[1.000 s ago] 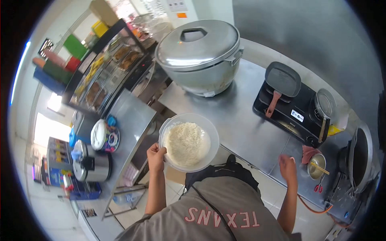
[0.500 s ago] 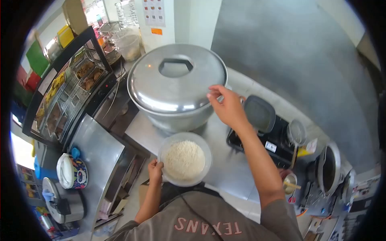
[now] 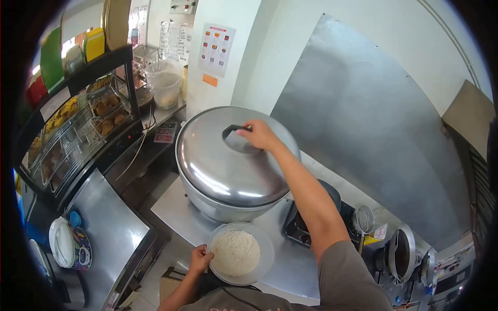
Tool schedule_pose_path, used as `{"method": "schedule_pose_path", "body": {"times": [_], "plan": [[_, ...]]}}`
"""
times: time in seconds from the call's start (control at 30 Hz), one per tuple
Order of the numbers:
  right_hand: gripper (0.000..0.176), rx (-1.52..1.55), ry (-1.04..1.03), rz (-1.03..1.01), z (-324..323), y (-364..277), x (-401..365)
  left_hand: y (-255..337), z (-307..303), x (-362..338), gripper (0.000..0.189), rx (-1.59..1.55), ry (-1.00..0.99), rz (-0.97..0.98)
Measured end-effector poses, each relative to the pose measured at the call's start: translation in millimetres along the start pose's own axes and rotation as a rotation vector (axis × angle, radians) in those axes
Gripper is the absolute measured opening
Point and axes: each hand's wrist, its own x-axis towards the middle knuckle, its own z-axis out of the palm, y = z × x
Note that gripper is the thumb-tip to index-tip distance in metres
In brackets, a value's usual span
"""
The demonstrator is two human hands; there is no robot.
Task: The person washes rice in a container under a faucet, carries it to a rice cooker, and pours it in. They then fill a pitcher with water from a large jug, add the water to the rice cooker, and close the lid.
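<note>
Lid [image 3: 228, 166] on the big pot [image 3: 218, 207] — right hand [image 3: 258, 136] closed round its handle
Left hand [image 3: 199, 257] clasps the rim of the rice bowl [image 3: 265, 254] — just before the pot, above the steel counter [image 3: 176, 215].

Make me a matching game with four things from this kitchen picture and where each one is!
Things:
1. right hand
2. left hand
3. white rice
4. poster

Places:
A. stuck on the white wall
B. inside the clear bowl
C. on the handle of the big pot lid
D. holding the rim of the clear bowl

Pairs: 1-C, 2-D, 3-B, 4-A
</note>
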Motion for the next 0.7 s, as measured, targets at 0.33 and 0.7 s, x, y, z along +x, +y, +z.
{"method": "schedule_pose_path", "body": {"times": [0.33, 0.7], "plan": [[0.039, 0.149, 0.605, 0.025, -183.1, -37.7, -130.9, 16.4, -2.3, -1.4, 0.005, 0.027, -0.097, -0.048], [0.034, -0.319, 0.887, 0.747, -192.2, 48.3, -553.8, -14.1, -22.3, 11.8, 0.028, 0.088, -0.179, 0.09]]}}
